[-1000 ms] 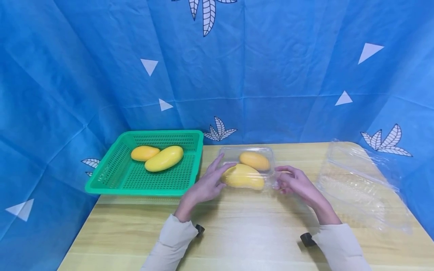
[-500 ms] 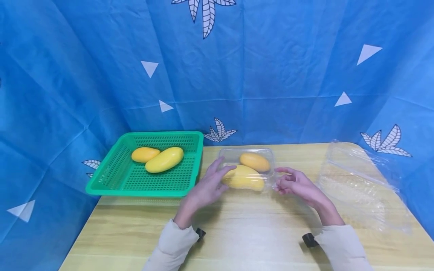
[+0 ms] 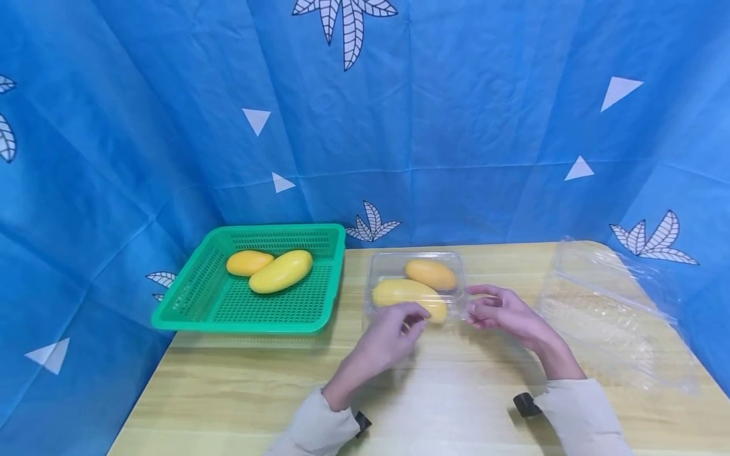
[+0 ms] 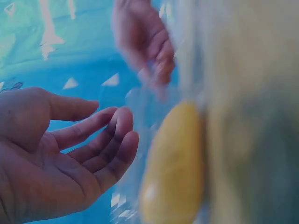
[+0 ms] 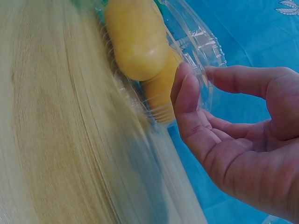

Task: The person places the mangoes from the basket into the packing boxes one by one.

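A clear plastic fruit box [image 3: 373,269] stands near the table's back edge. It holds a long yellow mango [image 3: 399,292] in front and a smaller orange mango [image 3: 430,273] behind; clear plastic shines over the front one. At the box's right side, my right hand [image 3: 510,320] pinches its rim between thumb and fingertips; the right wrist view shows the ribbed rim [image 5: 217,53] by the thumb. My left hand [image 3: 388,339] hovers before the box's front edge, fingers loosely bent. In the left wrist view nothing lies between its fingers [image 4: 119,158].
To the left, a green perforated basket [image 3: 239,327] holds an orange mango [image 3: 249,262] and a yellow mango [image 3: 281,272]. More clear plastic packaging [image 3: 604,316] lies on the right of the wooden table [image 3: 445,405]. A blue patterned cloth [image 3: 473,126] hangs behind.
My left hand has left the box's left side and moved right and nearer to me, its fingers now more bent. My right hand stays at the right rim. The view has tilted slightly.
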`<control>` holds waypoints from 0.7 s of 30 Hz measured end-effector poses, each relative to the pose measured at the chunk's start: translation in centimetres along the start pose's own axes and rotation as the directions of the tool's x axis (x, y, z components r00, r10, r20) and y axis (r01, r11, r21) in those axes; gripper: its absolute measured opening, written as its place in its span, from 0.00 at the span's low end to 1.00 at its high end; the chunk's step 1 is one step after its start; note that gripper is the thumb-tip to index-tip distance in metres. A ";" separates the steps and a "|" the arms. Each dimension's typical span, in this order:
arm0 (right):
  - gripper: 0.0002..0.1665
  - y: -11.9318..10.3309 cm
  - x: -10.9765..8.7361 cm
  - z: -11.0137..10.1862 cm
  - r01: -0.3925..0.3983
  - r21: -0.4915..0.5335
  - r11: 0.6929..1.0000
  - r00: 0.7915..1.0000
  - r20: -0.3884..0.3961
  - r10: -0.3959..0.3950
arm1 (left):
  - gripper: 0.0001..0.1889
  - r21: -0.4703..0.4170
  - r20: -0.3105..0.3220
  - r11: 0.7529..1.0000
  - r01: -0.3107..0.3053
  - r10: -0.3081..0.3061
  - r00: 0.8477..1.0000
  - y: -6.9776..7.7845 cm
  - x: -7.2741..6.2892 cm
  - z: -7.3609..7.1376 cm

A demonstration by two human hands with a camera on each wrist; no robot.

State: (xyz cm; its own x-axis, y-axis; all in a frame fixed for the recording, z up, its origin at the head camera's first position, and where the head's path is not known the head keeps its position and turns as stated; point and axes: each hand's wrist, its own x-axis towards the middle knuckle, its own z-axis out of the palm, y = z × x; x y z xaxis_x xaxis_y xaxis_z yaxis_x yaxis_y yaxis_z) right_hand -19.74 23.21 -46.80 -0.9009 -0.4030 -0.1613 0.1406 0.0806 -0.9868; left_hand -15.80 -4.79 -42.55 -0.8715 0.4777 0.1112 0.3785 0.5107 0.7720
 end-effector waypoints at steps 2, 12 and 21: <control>0.36 0.1 -0.1 -0.1 -0.004 -0.001 1.000 1.000 0.000 0.004 | 0.10 -0.090 0.062 0.996 0.017 -0.012 0.998 -0.4 0.2 1.4; 0.35 0.1 0.0 -0.2 -0.013 0.011 1.000 1.000 0.001 0.013 | 0.20 -0.260 0.102 0.956 0.138 -0.115 0.988 -2.0 1.1 6.2; 0.35 0.0 0.1 -0.1 -0.020 -0.008 1.000 0.999 -0.026 0.020 | 0.17 -0.692 0.076 0.660 0.292 -0.336 0.939 -2.0 2.5 8.2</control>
State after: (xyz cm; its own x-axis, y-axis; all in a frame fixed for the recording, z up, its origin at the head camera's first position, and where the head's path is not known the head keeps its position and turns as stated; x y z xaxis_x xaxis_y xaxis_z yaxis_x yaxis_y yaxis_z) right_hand -19.90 23.22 -46.80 -0.9085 -0.3772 -0.1801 0.1552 0.0956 -0.9832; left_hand -16.18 1.26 -48.98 -0.9218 0.3306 -0.2026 -0.2208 -0.0180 0.9752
